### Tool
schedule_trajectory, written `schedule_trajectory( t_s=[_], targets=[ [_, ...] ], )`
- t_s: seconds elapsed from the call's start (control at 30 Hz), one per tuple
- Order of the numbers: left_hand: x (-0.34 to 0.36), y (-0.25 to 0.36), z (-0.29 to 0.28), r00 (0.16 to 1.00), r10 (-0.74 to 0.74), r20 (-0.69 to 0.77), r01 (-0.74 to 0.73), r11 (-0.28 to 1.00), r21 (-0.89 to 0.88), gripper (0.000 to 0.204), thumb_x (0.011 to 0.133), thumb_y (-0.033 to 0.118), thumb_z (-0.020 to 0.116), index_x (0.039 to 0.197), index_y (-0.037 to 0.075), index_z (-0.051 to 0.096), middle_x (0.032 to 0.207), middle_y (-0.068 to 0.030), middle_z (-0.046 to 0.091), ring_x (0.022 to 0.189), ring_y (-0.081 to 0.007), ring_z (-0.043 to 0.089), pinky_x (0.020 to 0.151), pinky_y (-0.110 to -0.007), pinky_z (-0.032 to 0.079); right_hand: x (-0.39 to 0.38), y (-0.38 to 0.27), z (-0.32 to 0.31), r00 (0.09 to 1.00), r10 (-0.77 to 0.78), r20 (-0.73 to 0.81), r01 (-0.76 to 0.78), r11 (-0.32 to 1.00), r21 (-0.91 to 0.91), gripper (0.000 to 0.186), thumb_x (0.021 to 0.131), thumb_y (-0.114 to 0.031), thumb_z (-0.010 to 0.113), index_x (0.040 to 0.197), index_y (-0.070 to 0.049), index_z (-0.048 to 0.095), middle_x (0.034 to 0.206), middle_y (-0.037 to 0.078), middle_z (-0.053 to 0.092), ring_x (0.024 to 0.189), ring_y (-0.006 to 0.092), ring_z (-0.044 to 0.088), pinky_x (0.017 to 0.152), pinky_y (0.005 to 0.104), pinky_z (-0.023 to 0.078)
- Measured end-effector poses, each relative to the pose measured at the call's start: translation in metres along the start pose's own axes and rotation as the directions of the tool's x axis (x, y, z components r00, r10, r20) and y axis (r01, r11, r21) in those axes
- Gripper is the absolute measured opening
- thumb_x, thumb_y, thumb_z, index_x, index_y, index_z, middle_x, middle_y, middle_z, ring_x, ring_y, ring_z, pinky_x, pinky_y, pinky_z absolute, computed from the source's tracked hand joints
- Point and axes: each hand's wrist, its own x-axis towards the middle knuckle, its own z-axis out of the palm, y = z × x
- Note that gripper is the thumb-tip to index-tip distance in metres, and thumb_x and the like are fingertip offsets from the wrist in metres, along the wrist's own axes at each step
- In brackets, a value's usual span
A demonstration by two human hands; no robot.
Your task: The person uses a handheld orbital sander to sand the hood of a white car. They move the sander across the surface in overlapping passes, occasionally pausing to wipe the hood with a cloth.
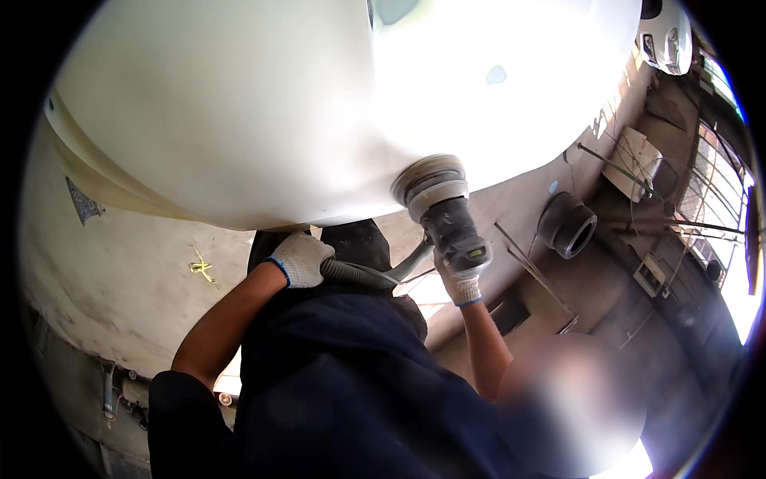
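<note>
A large white curved panel [263,120], seemingly of a vehicle body, fills the upper view. My right hand [460,286], in a white knit glove, is closed around the body of a dark power sander [448,223]. The sander's round pad is at the panel's lower edge and looks to be against it. A ribbed grey hose [359,275] runs from the sander to my left hand [303,260]. That hand, gloved too, is wrapped round the hose below the panel. The fingertips of both hands are partly hidden.
Tires [568,225] lie on the floor to the right, near long metal rods [533,275]. Farther off are a white box-like piece [634,164] and a white car [669,40]. A tangled yellow strip [201,266] lies at the left.
</note>
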Motion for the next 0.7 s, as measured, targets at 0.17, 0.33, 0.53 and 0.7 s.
schedule_trajectory(
  t_s=[0.17,0.33,0.53,0.7],
  targets=[
    [-0.004,0.006,-0.005,0.998,-0.018,0.054,0.019,0.999,-0.025,0.025,0.074,0.019,0.066,0.096,0.011,0.074,0.095,-0.0152,0.075,0.099,-0.0348,0.071,0.094,-0.047,0.052,-0.007,-0.037,0.017,0.883,0.361,0.300,-0.262,-0.153,0.953,0.056,0.101,-0.005,0.058,0.155,-0.007,0.041,0.150,0.014,0.052,0.133,0.0272,0.057,0.111,0.0432,0.050],
    [-0.010,0.003,0.004,0.999,0.019,-0.044,-0.022,0.998,-0.052,0.021,0.074,0.020,0.069,0.093,0.012,0.074,0.090,-0.0143,0.075,0.095,-0.0345,0.072,0.091,-0.047,0.054,0.020,-0.080,-0.009,0.985,0.172,0.013,-0.149,0.809,0.569,0.083,0.083,-0.013,0.083,0.155,-0.005,0.042,0.139,0.017,0.062,0.123,0.0274,0.065,0.104,0.0402,0.055],
    [-0.015,0.010,0.011,0.986,0.002,-0.165,-0.026,0.990,-0.142,0.024,0.072,0.020,0.073,0.096,0.013,0.076,0.088,-0.0156,0.074,0.092,-0.0349,0.072,0.089,-0.047,0.055,0.094,-0.136,-0.082,0.983,-0.089,-0.162,0.116,0.980,0.162,0.088,0.071,-0.019,0.093,0.148,-0.007,0.051,0.118,0.021,0.073,0.108,0.0327,0.074,0.091,0.0399,0.059],
    [-0.011,0.024,0.010,0.963,-0.069,-0.260,0.000,0.966,-0.258,0.029,0.075,0.023,0.076,0.100,0.011,0.073,0.096,-0.0155,0.072,0.102,-0.0365,0.066,0.093,-0.047,0.054,0.192,-0.182,-0.150,0.980,-0.023,-0.198,0.071,0.967,0.243,0.033,0.078,-0.012,0.079,0.105,0.006,0.070,0.085,0.015,0.076,0.080,0.0229,0.076,0.072,0.0351,0.062]
  ],
)
